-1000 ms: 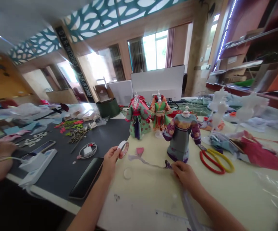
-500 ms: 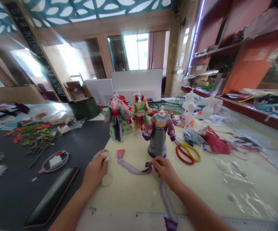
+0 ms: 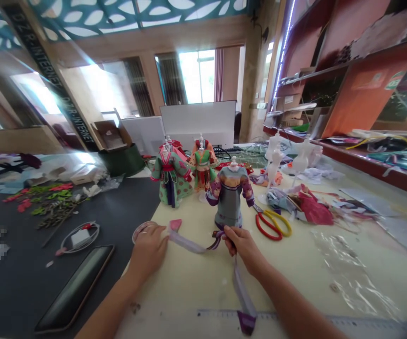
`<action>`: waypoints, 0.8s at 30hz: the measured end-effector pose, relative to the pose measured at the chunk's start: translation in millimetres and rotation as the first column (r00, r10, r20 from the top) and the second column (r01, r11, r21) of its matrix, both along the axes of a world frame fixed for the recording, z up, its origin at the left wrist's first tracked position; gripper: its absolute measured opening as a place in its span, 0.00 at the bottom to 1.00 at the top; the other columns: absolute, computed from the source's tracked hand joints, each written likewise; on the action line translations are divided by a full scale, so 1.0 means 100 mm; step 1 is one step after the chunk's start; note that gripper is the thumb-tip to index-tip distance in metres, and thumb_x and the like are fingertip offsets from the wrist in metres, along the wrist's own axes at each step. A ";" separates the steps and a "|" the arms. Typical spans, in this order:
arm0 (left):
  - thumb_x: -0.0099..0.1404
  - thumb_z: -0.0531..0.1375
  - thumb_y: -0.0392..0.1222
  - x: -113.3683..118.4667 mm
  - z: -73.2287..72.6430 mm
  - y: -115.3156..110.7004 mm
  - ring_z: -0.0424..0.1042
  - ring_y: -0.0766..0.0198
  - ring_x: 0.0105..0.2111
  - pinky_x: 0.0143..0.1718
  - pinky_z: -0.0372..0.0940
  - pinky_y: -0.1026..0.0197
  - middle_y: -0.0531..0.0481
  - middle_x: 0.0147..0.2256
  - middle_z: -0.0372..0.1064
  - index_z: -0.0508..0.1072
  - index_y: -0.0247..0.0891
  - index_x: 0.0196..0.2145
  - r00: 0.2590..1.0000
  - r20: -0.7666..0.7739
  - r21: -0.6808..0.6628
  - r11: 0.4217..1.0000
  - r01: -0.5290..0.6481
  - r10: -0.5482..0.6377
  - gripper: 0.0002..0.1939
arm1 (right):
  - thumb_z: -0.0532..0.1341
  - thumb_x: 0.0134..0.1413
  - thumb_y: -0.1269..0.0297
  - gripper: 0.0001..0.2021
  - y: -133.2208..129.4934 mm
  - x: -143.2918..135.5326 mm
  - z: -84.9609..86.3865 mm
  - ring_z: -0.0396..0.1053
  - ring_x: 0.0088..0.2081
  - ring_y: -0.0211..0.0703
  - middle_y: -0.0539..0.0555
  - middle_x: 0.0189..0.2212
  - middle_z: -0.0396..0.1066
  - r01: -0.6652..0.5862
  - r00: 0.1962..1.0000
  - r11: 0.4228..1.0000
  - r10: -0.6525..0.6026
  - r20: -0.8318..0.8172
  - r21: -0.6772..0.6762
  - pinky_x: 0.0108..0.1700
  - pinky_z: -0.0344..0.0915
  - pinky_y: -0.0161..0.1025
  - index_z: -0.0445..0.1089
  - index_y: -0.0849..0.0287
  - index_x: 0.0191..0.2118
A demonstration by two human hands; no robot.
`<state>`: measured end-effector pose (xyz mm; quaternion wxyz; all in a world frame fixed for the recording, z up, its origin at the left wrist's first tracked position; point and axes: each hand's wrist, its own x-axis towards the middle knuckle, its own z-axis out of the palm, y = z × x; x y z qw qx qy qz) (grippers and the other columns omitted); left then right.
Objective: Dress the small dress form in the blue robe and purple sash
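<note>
A narrow lilac ribbon (image 3: 191, 245) lies on the cream tabletop. It has a pink left end (image 3: 175, 225), a dark purple folded part in the middle and a purple lower end (image 3: 247, 322). My right hand (image 3: 242, 247) is closed on it at the folded part, thumb and fingers pinched together. My left hand (image 3: 150, 249) lies over the table, fingers stretched toward the ribbon's left end, its fingertips at or touching it. Behind the left hand a tape roll (image 3: 140, 229) is partly hidden. Beyond my right hand stands a small dress form in a grey and purple garment (image 3: 229, 200).
Red and yellow handled scissors (image 3: 269, 226) lie right of the dress form. Other dressed forms (image 3: 171, 179) stand behind. Fabric scraps (image 3: 312, 207) and clear plastic bags (image 3: 355, 278) are at right. A phone (image 3: 76, 287) lies left; a ruler (image 3: 295, 319) runs along the front.
My left hand has let go of the tape roll and moved right to the ribbon's left end, now covering the clear disc. My right hand still grips the ribbon, its wrist slightly turned.
</note>
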<state>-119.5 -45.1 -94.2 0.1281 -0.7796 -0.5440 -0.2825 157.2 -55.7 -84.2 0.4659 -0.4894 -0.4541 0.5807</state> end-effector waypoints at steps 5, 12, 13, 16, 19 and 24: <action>0.62 0.53 0.45 0.64 0.23 -0.13 0.67 0.56 0.41 0.44 0.61 0.56 0.44 0.39 0.69 0.71 0.37 0.38 0.890 0.418 -0.285 0.905 0.317 -0.180 0.12 | 0.58 0.46 0.45 0.21 -0.03 -0.01 0.03 0.51 0.14 0.29 0.44 0.12 0.56 -0.021 0.999 1.000 0.021 -0.040 0.016 0.19 0.50 0.31 0.62 0.62 0.22; 0.57 0.59 0.50 1.23 0.28 -0.01 0.64 0.65 0.27 0.27 0.56 0.65 0.48 0.27 0.68 0.70 0.31 0.32 0.535 0.842 -0.483 0.536 0.693 0.067 0.16 | 0.60 0.46 0.49 0.18 -0.01 0.05 0.03 0.56 0.16 0.30 0.46 0.15 0.61 -0.055 0.998 0.990 0.057 -0.014 0.133 0.20 0.50 0.31 0.62 0.61 0.24; 0.56 0.59 0.50 1.25 0.28 0.02 0.63 0.66 0.26 0.26 0.54 0.65 0.48 0.26 0.67 0.70 0.31 0.30 0.502 0.859 -0.472 0.528 0.706 0.098 0.17 | 0.61 0.45 0.50 0.17 0.00 0.06 0.04 0.56 0.16 0.30 0.46 0.16 0.62 -0.044 0.999 0.989 0.045 -0.004 0.139 0.20 0.51 0.31 0.63 0.61 0.25; 0.55 0.61 0.49 1.23 0.32 0.09 0.65 0.66 0.28 0.29 0.56 0.66 0.46 0.27 0.69 0.69 0.31 0.30 0.369 0.919 -0.387 0.518 0.763 0.143 0.16 | 0.62 0.44 0.53 0.15 -0.01 0.10 0.09 0.57 0.18 0.31 0.47 0.17 0.62 -0.006 1.000 0.981 0.001 0.030 0.192 0.22 0.53 0.32 0.65 0.62 0.29; 0.54 0.63 0.48 1.19 0.40 0.14 0.66 0.66 0.25 0.29 0.59 0.66 0.49 0.23 0.66 0.67 0.32 0.29 0.223 0.955 -0.292 0.470 0.833 0.197 0.15 | 0.63 0.44 0.55 0.15 -0.04 0.13 0.18 0.58 0.21 0.32 0.48 0.20 0.64 0.000 1.000 0.966 -0.006 0.022 0.257 0.25 0.55 0.32 0.65 0.62 0.33; 0.53 0.64 0.47 1.19 0.52 0.16 0.61 0.71 0.18 0.21 0.56 0.68 0.52 0.20 0.62 0.68 0.31 0.29 0.222 0.959 -0.277 0.414 0.867 0.177 0.15 | 0.57 0.51 0.51 0.17 -0.11 0.14 0.29 0.63 0.25 0.35 0.54 0.27 0.70 -0.086 0.992 0.973 0.104 -0.071 0.212 0.30 0.60 0.35 0.65 0.62 0.38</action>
